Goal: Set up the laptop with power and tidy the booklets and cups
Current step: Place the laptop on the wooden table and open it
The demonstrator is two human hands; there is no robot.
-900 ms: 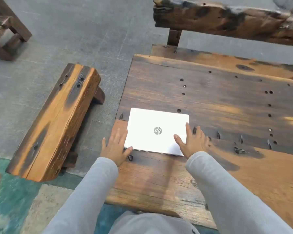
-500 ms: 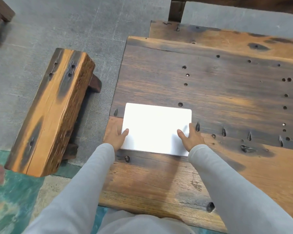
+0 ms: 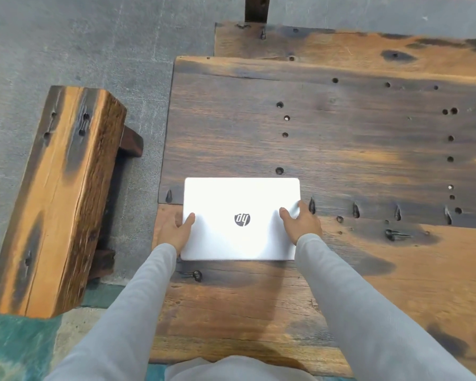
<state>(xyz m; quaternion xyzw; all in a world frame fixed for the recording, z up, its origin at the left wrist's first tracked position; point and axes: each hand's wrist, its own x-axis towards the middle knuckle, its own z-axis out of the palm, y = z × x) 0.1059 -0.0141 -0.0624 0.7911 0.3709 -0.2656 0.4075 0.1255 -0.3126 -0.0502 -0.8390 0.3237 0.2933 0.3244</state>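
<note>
The left hand (image 3: 176,231) and right hand (image 3: 300,224) are clamped on the side edges of the closed white laptop (image 3: 241,218), thumbs laid on the lid. The laptop is set near the wooden table's (image 3: 341,149) near-left corner, long axis left-to-right, its logo inverted.

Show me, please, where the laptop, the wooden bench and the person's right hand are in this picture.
laptop (image 3: 239,235): head view, on the closed white lid just below the logo.
wooden bench (image 3: 58,193): head view, on its orange top face.
right hand (image 3: 300,224): head view, on the back of the hand at the laptop's right edge.
</note>
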